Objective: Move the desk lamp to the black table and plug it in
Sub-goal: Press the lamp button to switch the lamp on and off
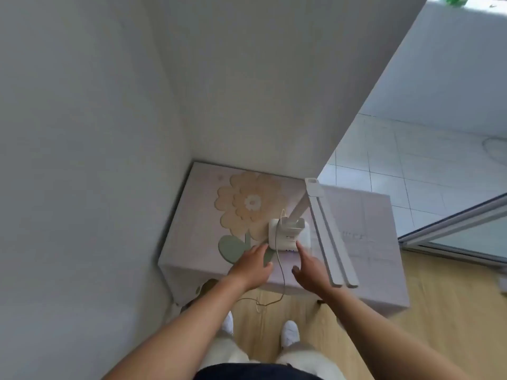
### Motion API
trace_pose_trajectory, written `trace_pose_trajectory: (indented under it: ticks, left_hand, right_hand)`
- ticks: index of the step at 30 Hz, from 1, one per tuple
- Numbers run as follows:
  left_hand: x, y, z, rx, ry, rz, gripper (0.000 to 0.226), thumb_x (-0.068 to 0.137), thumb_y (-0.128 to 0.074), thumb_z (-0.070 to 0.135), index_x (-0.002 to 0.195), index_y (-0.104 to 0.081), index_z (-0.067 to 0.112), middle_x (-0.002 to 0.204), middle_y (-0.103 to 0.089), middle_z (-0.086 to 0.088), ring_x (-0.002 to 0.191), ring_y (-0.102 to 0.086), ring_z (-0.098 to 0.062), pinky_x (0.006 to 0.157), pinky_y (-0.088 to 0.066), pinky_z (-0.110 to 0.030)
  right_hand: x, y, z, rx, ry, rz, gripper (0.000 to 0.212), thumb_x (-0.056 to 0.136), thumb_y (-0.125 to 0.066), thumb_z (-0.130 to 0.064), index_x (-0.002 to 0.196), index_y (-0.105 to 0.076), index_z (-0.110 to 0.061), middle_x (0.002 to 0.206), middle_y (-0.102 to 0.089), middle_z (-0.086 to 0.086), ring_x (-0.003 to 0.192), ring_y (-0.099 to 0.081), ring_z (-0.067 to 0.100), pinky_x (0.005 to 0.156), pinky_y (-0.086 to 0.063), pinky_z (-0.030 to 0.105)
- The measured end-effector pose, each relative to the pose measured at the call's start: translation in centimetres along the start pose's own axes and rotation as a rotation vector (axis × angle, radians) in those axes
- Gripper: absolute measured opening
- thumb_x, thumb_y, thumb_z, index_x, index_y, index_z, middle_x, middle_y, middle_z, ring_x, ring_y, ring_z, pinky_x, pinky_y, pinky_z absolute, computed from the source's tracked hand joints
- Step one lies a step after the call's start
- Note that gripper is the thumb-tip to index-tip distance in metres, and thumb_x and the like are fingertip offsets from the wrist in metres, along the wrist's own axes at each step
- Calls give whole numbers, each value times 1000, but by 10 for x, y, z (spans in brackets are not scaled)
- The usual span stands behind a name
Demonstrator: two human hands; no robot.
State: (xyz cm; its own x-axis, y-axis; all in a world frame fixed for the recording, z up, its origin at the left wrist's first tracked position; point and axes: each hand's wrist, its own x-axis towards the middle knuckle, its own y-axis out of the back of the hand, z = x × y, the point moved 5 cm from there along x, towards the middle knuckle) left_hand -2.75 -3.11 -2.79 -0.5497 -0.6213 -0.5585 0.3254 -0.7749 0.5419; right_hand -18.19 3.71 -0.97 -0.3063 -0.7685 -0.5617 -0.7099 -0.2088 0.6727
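Note:
A white desk lamp stands on a low pale-pink box (pixel 365 215) printed with a flower. Its square base (pixel 289 233) sits near the box's front edge, a slanted stem rises from it, and a long double light bar (pixel 329 237) reaches toward me. A thin white cord (pixel 281 272) runs from the base over the box's front edge down to the floor. My left hand (pixel 253 263) hovers open just left of the base. My right hand (pixel 310 268) is open too, its fingertips touching the base's front right corner. No black table is in view.
White walls close in on the left and behind the box, forming a corner. Wood-look flooring (pixel 439 311) lies under my feet in white shoes (pixel 289 331). A sliding door track (pixel 452 237) and white tiles (pixel 411 174) lie to the right.

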Motion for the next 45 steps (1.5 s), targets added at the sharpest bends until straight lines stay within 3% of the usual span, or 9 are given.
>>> trace_pose_trajectory:
  ticks: [2, 4, 5, 10, 15, 19, 30, 37, 45]
  left_hand:
    - [2, 3, -6, 29, -15, -34, 71, 100, -44, 41, 163, -17, 23, 170, -20, 0, 154, -21, -24, 121, -26, -45]
    - [3, 4, -14, 65, -9, -75, 71, 99, -44, 40, 163, -17, 22, 170, -19, -1, 155, -20, -24, 122, -25, -44]
    - [5, 5, -18, 77, -11, -86, 71, 99, -44, 40, 163, -17, 22, 170, -19, -1, 155, -20, -24, 122, -26, -44]
    - [9, 7, -36, 107, -31, -116, 73, 98, -44, 42, 163, -17, 23, 170, -20, 0, 155, -19, -24, 122, -27, -46]
    - [10, 9, -49, 130, -29, -127, 72, 98, -44, 42, 163, -17, 22, 169, -22, 0, 154, -22, -24, 119, -27, -42]
    - [11, 10, -57, 149, -37, -141, 70, 97, -42, 39, 162, -20, 20, 166, -28, -2, 150, -29, -25, 117, -31, -41]
    - [18, 9, -69, 213, -48, -146, 69, 99, -41, 38, 162, -22, 18, 167, -27, -3, 152, -24, -25, 120, -28, -42]
    - [20, 7, -97, 439, 8, -181, 68, 100, -42, 39, 161, -22, 15, 170, -14, -3, 155, -13, -28, 123, -22, -44]
    - [20, 6, -102, 440, 20, -185, 67, 100, -40, 42, 160, -25, 17, 171, -11, 0, 155, -7, -26, 123, -21, -46]
  right_hand:
    - [0, -5, -2, -103, -29, -16, 76, 103, -52, -9, 164, -6, -15, 140, -58, 23, 110, -63, 25, 78, -46, 14]
    - [-2, -13, -1, -182, -90, -59, 78, 104, -50, -15, 164, -1, -20, 115, -70, 17, 80, -59, 15, 54, -43, 15]
    - [0, -18, -1, -193, -115, -82, 80, 103, -50, -17, 164, 1, -22, 107, -71, 14, 76, -59, 14, 53, -42, 16]
    - [11, -28, -2, -225, -153, -59, 86, 102, -50, -23, 163, 10, -29, 91, -70, 10, 83, -71, 22, 81, -62, 39]
    - [21, -34, -8, -226, -182, -19, 86, 101, -46, -23, 162, 15, -30, 90, -70, 9, 80, -69, 22, 75, -61, 38]
    - [24, -41, -7, -234, -205, -34, 87, 101, -46, -25, 162, 16, -28, 106, -70, 13, 90, -67, 28, 79, -55, 40]
    - [23, -49, -2, -261, -215, 10, 86, 100, -47, -26, 162, 12, -28, 111, -68, 13, 89, -64, 28, 74, -50, 37]
    - [26, -42, -2, -238, -204, 16, 90, 99, -49, -23, 161, 15, -30, 103, -68, 10, 88, -67, 25, 79, -58, 40]
    - [26, -42, -3, -240, -209, 8, 92, 98, -48, -20, 161, 17, -31, 100, -68, 11, 86, -68, 27, 80, -59, 43]
